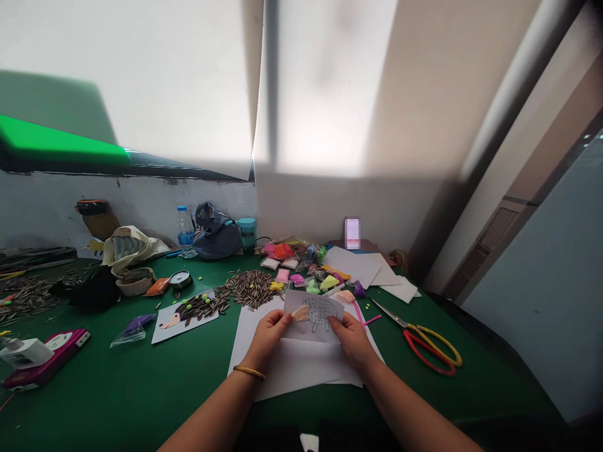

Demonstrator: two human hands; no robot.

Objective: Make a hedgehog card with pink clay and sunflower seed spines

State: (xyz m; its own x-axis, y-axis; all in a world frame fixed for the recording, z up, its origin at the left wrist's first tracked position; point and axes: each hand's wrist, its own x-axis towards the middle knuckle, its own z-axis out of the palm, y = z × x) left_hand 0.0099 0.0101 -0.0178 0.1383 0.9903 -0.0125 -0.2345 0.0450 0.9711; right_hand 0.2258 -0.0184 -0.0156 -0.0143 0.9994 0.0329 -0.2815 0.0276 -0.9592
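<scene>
A small white card (296,329) with a drawn hedgehog-like animal is held up in front of me, a peach clay piece (300,313) covering the animal's head. My left hand (271,336) pinches the card's left edge beside the clay. On the right edge, my right hand (352,338) grips the card with its thumb on the front. White paper sheets (301,367) lie on the green table below both hands. Behind the card are a heap of striped seeds (252,287) and coloured clay lumps, among them a yellow-green one (328,283).
Scissors (431,348) with red and yellow handles lie at the right. To the left are a decorated hedgehog card (186,316), a bag of purple clay (134,329) and a magenta power strip (51,358). A water bottle (185,233) and a phone (352,233) stand at the back.
</scene>
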